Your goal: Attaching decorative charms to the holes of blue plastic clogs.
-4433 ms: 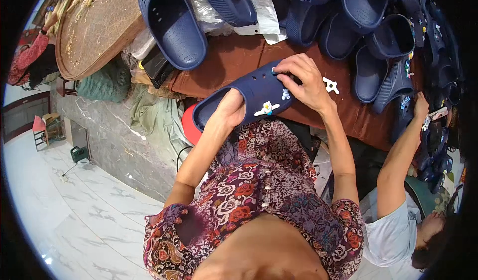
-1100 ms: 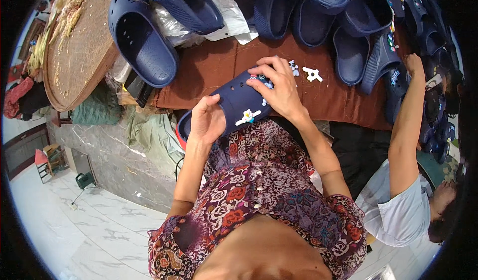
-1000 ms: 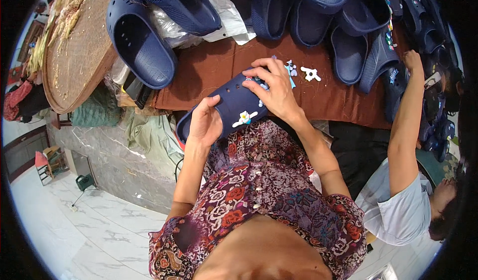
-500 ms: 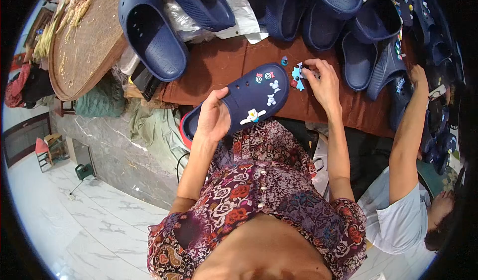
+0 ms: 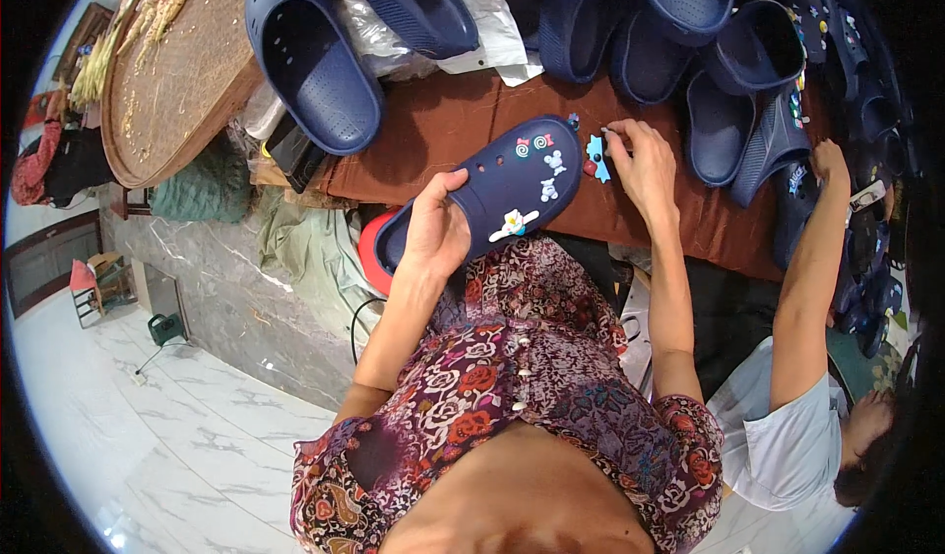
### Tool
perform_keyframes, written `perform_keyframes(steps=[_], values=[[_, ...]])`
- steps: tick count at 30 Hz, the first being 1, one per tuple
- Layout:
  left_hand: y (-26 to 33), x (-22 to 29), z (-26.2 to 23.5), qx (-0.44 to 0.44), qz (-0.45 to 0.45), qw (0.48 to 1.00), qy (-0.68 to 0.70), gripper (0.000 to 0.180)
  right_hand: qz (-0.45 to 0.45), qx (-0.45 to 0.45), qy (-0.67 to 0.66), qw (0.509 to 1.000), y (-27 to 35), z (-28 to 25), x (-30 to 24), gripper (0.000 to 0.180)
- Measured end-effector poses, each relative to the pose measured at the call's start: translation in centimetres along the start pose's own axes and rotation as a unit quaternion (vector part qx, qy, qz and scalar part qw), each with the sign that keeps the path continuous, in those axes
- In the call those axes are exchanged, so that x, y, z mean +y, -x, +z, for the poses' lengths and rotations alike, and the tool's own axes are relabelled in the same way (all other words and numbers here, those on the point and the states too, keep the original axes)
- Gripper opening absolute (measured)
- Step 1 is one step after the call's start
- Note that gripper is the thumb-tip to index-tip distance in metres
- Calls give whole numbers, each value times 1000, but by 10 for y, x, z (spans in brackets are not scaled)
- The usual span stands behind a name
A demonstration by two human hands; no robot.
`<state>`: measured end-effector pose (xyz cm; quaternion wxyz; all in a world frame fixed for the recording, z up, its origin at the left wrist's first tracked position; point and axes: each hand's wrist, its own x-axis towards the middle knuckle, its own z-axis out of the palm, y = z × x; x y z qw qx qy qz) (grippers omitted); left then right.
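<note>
A navy clog (image 5: 507, 175) is held tilted over the table's near edge, with my left hand (image 5: 438, 227) closed around its heel end. Its upper carries several charms: swirled candies with red bows, pale bear shapes and a white figure with a yellow spot (image 5: 514, 225). Just right of the clog's toe, my right hand (image 5: 645, 165) has its thumb and fingers drawn together in a pinch. What they hold, if anything, is too small to make out. Beside those fingertips a light blue charm (image 5: 598, 158) and a dark red one lie on the brown table. A small teal charm (image 5: 573, 121) shows at the toe.
Several navy clogs (image 5: 320, 81) stand along the table's (image 5: 423, 111) far side. A round woven tray (image 5: 182, 81) with dried stalks is at the far left. At the right, another person's arm (image 5: 812, 259) reaches toward more clogs. A red stool-like edge (image 5: 376, 254) sits below the held clog.
The held clog has shifted slightly right and up in view, its toe now nearer the small teal charm. My right hand stays by the charms, its fingertips a little farther from the table's front.
</note>
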<state>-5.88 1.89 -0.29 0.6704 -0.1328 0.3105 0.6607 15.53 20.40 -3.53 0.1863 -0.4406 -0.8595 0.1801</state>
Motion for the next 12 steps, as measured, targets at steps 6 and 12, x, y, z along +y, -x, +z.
perform_keyframes(steps=[6, 12], values=[[1, -13, 6, 34, 34, 999, -12, 36, 56, 7, -193, 980, 10, -21, -54, 16], [-5, -30, 4, 72, 81, 993, -48, 43, 57, -44, -335, 939, 25, -11, -100, 18]])
